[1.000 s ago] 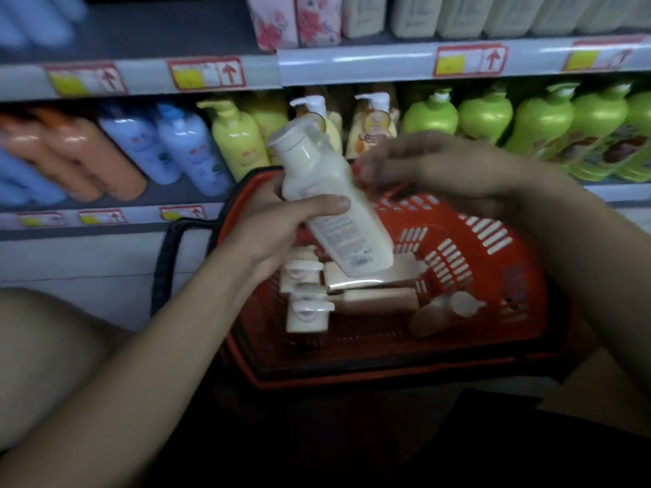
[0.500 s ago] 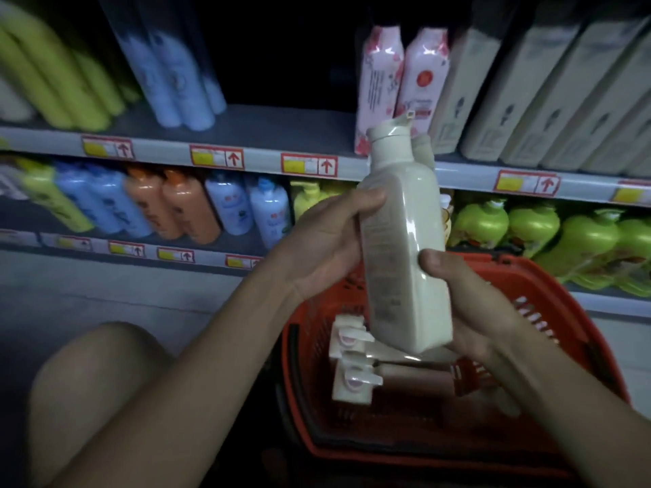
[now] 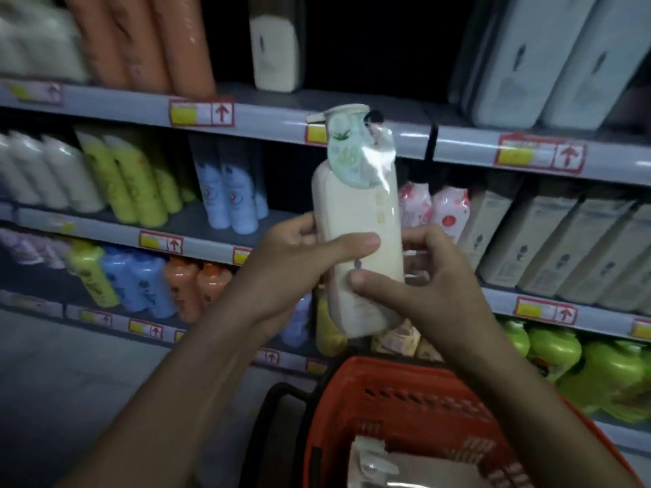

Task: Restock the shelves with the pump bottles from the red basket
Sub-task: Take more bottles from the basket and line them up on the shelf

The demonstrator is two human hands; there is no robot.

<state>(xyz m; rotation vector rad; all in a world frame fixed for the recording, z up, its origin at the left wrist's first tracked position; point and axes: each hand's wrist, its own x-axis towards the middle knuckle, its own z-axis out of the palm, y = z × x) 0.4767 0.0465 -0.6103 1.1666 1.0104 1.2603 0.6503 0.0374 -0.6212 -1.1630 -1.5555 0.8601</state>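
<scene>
Head view puts the bottle [image 3: 359, 241] at frame center, upright and raised in front of the shelves [image 3: 281, 121], with my left hand [image 3: 292, 272] wrapped round its left side, thumb laid across the front, and my right hand [image 3: 422, 287] curled round the lower right, thumb pressed on the face. I judge the two-handed hold is there to steady a tall, smooth bottle and turn its front outward before it goes in. It hangs clear above the basket [image 3: 405, 392], which sits at lower center with more wrapped stock [image 3: 373, 459] lying inside, so restocking looks far from finished. The bottle is cream, tall with rounded shoulders, and its pump head at the top is covered by a glossy clear wrap carrying a pale green printed tag; that film catches the light and looks slippery, which is reason enough to grip the body and not the top. One cream bottle [image 3: 274, 47] stands alone in the dark gap on the top shelf, upper center, and I take that gap as the likely slot. Surrounding rows are blurred, so I cannot read any labels.
</scene>
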